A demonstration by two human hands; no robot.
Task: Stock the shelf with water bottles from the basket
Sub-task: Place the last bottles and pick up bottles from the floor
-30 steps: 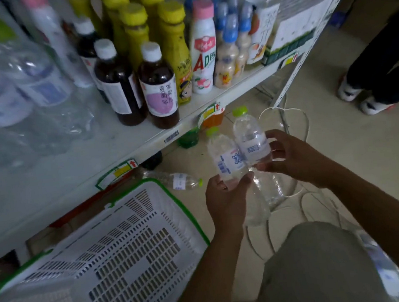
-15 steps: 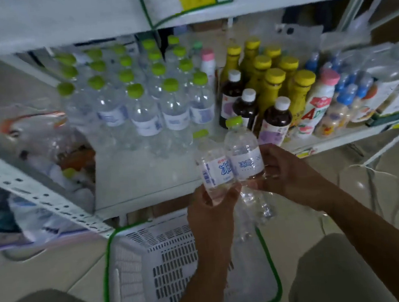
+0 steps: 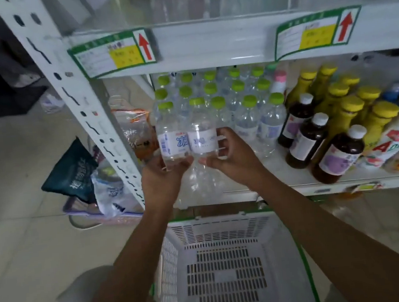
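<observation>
The left hand (image 3: 162, 181) curls round the base of one water bottle (image 3: 172, 141), held upright at the left front corner of the shelf (image 3: 279, 178). Touching it on the right, a second water bottle (image 3: 202, 139) is gripped by the right hand (image 3: 233, 162), fingers wrapped behind its label. Both seem to hover just above the shelf board, though contact is unclear. Further right stand green-capped bottles (image 3: 251, 114) and brown bottles (image 3: 310, 137). Below sits the white basket (image 3: 225, 231).
</observation>
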